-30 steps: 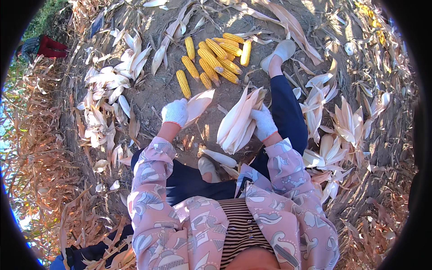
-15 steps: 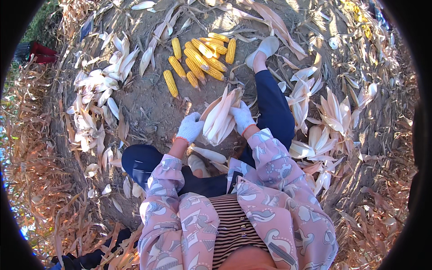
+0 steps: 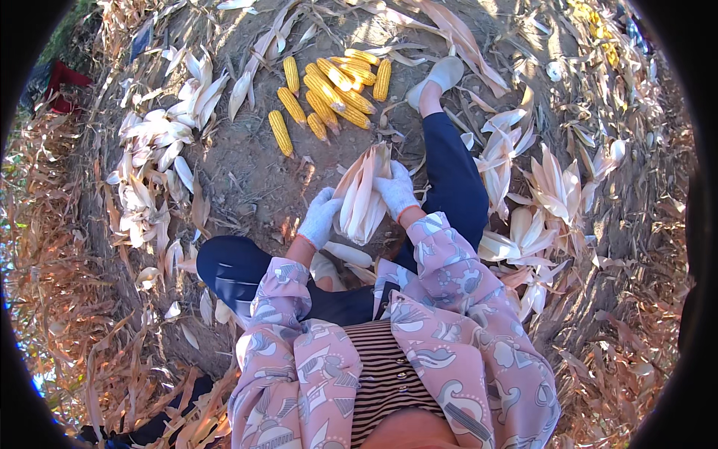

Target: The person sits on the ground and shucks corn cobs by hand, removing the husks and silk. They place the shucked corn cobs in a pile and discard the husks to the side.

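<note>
My left hand, in a white knit glove with orange cuff, is closed on the left edge of a pale corn husk bundle. My right hand, gloved alike, grips the bundle from the right. Any cob inside is hidden. Beyond my hands, several bare yellow corn cobs lie heaped on the dirt, with a separate cob at their left. A small white husked piece lies just below the bundle, between my legs.
Pale husk piles lie left and right. My outstretched leg and shoe border the cobs on the right; my bent knee is lower left. Dry stalks line the left edge; a red object is at upper left.
My left hand has come down and rightward from holding a peeled-out husk leaf to meet the bundle. My right hand and the bundle shifted left and slightly up in view, as did the surroundings.
</note>
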Demonstrator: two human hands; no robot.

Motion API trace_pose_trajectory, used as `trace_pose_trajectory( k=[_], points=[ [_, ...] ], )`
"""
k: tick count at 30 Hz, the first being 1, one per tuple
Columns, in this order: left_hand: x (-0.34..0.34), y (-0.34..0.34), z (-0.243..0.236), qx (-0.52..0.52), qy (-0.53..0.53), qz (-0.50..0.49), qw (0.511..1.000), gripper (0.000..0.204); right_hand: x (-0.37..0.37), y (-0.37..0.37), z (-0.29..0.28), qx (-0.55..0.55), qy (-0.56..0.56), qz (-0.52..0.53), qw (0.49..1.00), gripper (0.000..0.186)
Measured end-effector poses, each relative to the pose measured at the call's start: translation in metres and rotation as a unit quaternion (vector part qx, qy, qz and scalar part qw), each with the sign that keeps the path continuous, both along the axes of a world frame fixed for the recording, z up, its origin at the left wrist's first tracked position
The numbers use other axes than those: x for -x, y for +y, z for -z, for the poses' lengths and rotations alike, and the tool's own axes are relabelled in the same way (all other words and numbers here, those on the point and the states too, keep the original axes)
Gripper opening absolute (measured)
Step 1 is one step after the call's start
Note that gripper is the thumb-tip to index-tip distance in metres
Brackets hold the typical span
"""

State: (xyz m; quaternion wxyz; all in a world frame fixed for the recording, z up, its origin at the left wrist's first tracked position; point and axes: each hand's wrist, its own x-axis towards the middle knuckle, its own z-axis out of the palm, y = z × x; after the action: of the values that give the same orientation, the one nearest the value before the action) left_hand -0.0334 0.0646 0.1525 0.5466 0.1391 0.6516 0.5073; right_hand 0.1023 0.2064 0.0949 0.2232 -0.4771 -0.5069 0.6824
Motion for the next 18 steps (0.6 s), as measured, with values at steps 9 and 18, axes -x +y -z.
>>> trace_pose_trajectory(
  k=[9,18],
  points=[
    [-0.015,0.001,0.016,-0.081,0.125,0.086,0.985,0.082,0.002,-0.012,-0.045,-0.099,-0.107,0.015,0.989,0.061],
    [-0.022,0.030,0.053,0.066,0.263,-0.011,0.962,0.066,0.010,-0.003,-0.016,-0.042,-0.121,0.012,0.992,0.096]
  ],
)
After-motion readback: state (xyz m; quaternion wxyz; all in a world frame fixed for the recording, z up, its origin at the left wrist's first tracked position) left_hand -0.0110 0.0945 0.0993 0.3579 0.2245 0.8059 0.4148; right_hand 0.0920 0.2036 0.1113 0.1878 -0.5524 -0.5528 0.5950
